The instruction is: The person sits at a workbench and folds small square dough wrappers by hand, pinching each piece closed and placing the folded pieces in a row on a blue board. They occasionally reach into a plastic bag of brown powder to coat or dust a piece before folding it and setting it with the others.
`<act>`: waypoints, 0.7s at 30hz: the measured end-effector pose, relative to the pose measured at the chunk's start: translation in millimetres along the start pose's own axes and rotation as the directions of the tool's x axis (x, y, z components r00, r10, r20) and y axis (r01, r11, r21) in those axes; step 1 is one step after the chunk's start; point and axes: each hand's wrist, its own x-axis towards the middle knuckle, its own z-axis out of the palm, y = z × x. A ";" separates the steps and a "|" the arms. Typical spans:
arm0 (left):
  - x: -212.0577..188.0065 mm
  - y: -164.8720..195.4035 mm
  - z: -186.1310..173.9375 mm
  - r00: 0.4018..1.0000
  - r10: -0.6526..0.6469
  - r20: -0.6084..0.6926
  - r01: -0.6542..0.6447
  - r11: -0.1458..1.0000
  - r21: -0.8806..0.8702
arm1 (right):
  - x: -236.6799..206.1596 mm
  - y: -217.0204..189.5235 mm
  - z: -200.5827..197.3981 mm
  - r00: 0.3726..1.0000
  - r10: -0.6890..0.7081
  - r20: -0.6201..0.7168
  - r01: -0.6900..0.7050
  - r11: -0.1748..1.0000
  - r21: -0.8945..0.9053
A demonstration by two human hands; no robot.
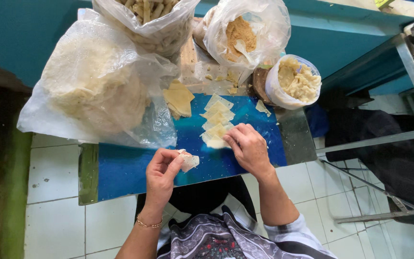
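Observation:
My left hand (163,170) pinches a small folded dumpling wrapper (189,161) above the blue board (130,168). My right hand (247,146) rests fingers-down on the nearest of a row of square wrappers (218,120) laid out on the board, each with a dab of filling. A loose stack of yellowish wrappers (179,98) lies at the board's far edge.
A large plastic bag of wrappers (94,86) sits at left. Behind are a bag of rolled pieces (149,19), a bag of brown crumbs (240,33) and a tub of pale filling (295,81). A metal frame (408,72) stands at right over white floor tiles.

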 end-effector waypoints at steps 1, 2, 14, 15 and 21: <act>-0.5 -0.1 0.1 1.000 -0.004 0.000 0.004 1.000 0.002 | -0.4 -0.8 -2.0 1.000 -0.016 0.023 0.016 1.000 0.005; -1.0 0.0 -0.2 1.000 -0.006 -0.004 0.006 1.000 0.003 | -1.8 -2.3 -3.7 0.998 -0.030 0.047 0.030 1.000 0.010; -3.2 0.8 10.4 0.993 -0.074 0.095 0.076 0.997 -0.018 | -35.5 -17.1 -4.5 0.974 0.223 -0.032 -0.217 0.968 0.129; -5.6 0.2 12.5 0.988 -0.097 0.119 0.103 0.994 -0.039 | -39.3 -17.4 -2.5 0.975 0.223 0.005 -0.216 0.938 0.271; -16.7 -20.1 44.9 0.987 -0.147 0.066 0.158 0.969 -0.192 | -70.7 -16.1 24.7 0.879 0.244 0.409 -0.455 0.177 0.873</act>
